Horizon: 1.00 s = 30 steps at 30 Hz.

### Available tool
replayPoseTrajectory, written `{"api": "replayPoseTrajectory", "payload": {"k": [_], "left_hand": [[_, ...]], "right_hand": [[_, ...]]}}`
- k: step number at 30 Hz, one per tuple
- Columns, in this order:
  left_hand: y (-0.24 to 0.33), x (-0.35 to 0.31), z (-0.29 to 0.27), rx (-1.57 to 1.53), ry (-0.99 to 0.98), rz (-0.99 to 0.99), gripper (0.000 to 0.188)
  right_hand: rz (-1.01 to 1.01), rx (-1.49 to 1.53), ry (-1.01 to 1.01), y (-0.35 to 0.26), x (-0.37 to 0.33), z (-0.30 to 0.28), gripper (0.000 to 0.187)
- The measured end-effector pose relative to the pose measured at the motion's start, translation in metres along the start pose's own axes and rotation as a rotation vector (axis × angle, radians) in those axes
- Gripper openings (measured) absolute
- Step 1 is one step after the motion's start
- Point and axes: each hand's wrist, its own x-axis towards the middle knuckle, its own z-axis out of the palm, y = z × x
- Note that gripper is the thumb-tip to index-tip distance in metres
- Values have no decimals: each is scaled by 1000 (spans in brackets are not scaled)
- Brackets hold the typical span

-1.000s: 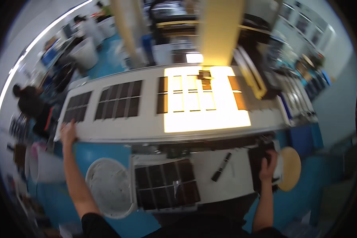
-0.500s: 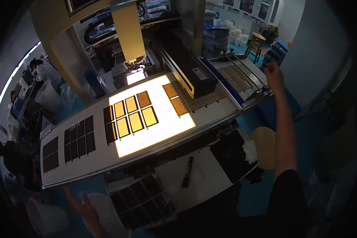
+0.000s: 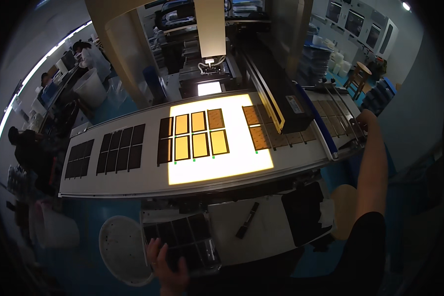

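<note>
My left hand (image 3: 168, 266) lies over the near left part of a stack of dark panels (image 3: 180, 232), its fingers apart. The stack sits on a pale work surface below the machine and is divided into several dark rectangles, with a shiny film at its right side. My right hand (image 3: 368, 120) is at the far right end of the long machine bed (image 3: 150, 180), beside the metal rail fittings (image 3: 352, 140). Its fingers are curled or turned away, and what they touch is hidden. On the bed lie groups of dark rectangular panels (image 3: 121, 148); amber ones (image 3: 200, 145) glow over a bright lit area.
A black marker (image 3: 247, 220) and a black sheet (image 3: 306, 214) lie on the near work surface. A white round bin (image 3: 126, 249) stands at its left, a wooden round stool (image 3: 344, 197) at its right. A dark machine head (image 3: 281, 101) spans the bed. People (image 3: 91, 56) work at the far left.
My left hand has moved right, from beside the work surface onto the dark panel stack. My right hand has lowered to the bed's right end. The view has shifted.
</note>
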Motion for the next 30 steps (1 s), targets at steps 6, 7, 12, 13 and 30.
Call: {"api": "replayPoseTrajectory", "payload": {"k": [6, 7, 12, 13, 30], "left_hand": [[-3, -19, 30, -78, -176, 45, 66], [-5, -22, 33, -73, -173, 40, 66], [-13, -34, 42, -90, -202, 36, 64], [-14, -35, 43, -90, -201, 31, 64], [-13, -39, 55, -34, -165, -18, 62]], "right_hand": [[-54, -283, -30, 11, 33, 9, 37], [6, -328, 5, 14, 36, 10, 37], [14, -198, 25, 12, 42, 9, 36], [-11, -143, 13, 13, 41, 8, 36], [9, -107, -12, 22, 40, 12, 32]]}}
